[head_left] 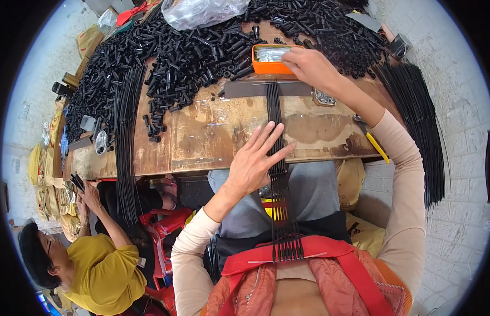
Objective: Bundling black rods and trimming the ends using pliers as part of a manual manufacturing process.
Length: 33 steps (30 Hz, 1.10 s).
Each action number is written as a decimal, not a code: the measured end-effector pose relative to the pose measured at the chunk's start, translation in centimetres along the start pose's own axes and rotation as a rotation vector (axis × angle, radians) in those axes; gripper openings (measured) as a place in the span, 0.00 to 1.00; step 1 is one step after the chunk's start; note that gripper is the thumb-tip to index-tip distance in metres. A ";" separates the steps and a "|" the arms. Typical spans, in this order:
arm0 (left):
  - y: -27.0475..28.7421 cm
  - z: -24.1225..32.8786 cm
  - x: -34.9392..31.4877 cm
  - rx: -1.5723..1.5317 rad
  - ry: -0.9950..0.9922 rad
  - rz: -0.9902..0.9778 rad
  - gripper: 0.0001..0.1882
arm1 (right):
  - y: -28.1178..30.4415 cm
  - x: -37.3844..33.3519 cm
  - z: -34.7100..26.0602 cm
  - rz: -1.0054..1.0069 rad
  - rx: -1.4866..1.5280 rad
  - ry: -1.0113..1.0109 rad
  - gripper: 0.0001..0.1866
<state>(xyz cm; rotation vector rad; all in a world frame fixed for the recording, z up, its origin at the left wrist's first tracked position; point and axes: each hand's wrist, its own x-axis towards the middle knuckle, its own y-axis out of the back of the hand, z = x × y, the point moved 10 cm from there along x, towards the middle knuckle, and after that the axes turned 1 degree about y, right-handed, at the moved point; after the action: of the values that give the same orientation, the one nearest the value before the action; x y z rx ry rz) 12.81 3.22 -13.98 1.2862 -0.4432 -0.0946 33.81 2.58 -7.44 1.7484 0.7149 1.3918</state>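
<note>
- Rods [274, 108], black and thin, lie side by side in the head view, from the dark bar [242, 90] over the table [200, 134] edge to the red apron [321, 245].
- Likely light, springy and a bit slippery; best pressed flat mid-length.
- Left hand [257, 160]: fingers spread apart, over them.
- Right hand [306, 66]: fingertips close together at the orange box [276, 68] of silvery pins [270, 54]; cannot tell whether one is pinched.
- Pins look light and stiff; probably best taken mid-shaft.

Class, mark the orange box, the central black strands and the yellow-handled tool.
Orange box [274, 68], head view: front wall.
Central black strands [278, 182], head view: middle stretch.
Yellow-handled tool [378, 148], head view: handle.
</note>
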 end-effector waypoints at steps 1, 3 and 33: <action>0.2 -0.2 0.0 -0.044 0.017 0.017 0.42 | -0.9 -0.5 0.0 -0.055 -0.050 -0.017 0.08; 0.1 -0.1 -0.2 -0.042 0.015 0.018 0.43 | -0.6 0.0 1.2 -0.017 -0.067 -0.035 0.08; -0.2 -0.1 -0.1 -0.084 0.016 0.071 0.44 | -1.8 -3.5 -1.1 -0.193 0.061 0.007 0.18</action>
<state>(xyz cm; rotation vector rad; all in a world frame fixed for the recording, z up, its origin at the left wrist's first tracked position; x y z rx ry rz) 12.85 3.28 -14.24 1.1863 -0.4660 -0.0422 31.94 0.95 -10.75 1.6730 0.9131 1.2568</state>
